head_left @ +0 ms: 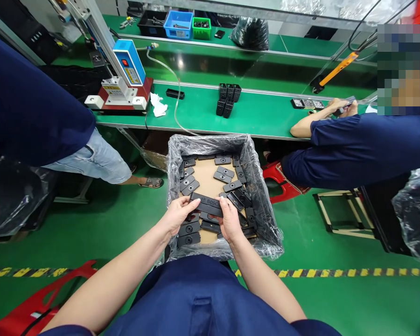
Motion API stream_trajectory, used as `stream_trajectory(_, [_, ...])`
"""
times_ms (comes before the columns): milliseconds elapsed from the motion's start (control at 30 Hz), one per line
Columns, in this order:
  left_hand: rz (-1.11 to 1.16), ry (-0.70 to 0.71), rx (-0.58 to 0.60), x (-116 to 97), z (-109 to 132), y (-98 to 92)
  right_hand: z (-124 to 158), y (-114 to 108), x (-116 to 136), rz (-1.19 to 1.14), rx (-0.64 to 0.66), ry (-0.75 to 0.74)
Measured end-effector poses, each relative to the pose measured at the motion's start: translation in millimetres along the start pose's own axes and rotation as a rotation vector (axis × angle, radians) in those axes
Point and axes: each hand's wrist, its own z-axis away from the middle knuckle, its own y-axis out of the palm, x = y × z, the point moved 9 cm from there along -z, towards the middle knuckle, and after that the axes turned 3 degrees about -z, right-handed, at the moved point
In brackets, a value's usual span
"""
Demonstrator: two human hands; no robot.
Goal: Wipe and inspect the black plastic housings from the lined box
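Note:
Held level above the bin is a long black plastic part (207,204) with raised lettering on its upper face. My left hand (178,212) grips its left end between thumb and fingers. At the other end, my right hand (230,218) is closed on it with the thumb on top. Below them stands a bin (262,196) lined with clear plastic. On its cardboard base (205,173) lie several black plastic pieces, many with a round hole, some in pairs such as this black piece (224,174). My hands hide part of the pieces underneath.
Beyond the bin runs a green workbench (196,112) with stacked black parts (227,99) and a press (121,88). A co-worker (357,144) sits at the right on a red stool (280,182). Another person (31,102) stands at the left. A red chair (45,298) is at lower left.

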Motion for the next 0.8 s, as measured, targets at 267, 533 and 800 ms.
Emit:
stream_trajectory(267, [-0.115,0.023,-0.078,5.9,-8.3,-9.2,3.8,-5.3,-6.2,0.013,-0.022,-0.017])
stream_trajectory(533, [0.191,0.202,-0.307,-18.6,-4.9,-51.8,-0.6,-11.6,-19.8,-0.197,-0.086,0.078])
stream_trajectory(800, [-0.176,0.245,-0.466,-5.8,-1.0,-77.1,1.0,-16.8,-24.1,-0.210,-0.134,0.100])
